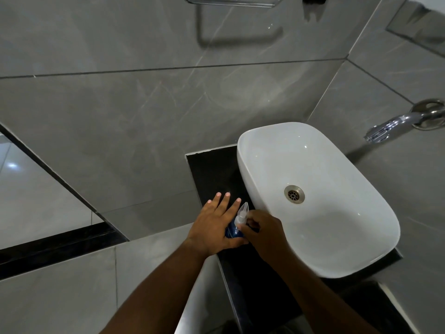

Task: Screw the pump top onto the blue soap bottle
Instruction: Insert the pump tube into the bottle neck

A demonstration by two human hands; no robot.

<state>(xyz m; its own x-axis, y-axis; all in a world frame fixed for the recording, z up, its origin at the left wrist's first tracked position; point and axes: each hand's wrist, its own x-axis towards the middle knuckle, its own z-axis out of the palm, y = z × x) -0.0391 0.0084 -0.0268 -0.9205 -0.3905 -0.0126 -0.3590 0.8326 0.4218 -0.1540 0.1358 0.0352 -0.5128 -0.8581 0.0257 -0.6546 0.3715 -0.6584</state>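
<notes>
The blue soap bottle [231,231] stands on the black counter [212,169] just left of the white basin. Only a small part of it shows between my hands. My left hand [214,225] lies against its left side, thumb under it at the front, fingers stretched out flat and apart. A clear pump top [241,212] sits on the bottle's neck, its nozzle pointing away from me. My right hand [263,229] has its fingers closed around the base of the pump top.
A white rectangular basin [337,249] with a metal drain [294,194] fills the counter's right side. A chrome tap [395,125] sticks out of the right wall. Grey tiled walls surround the counter, and its front edge drops off below my left wrist.
</notes>
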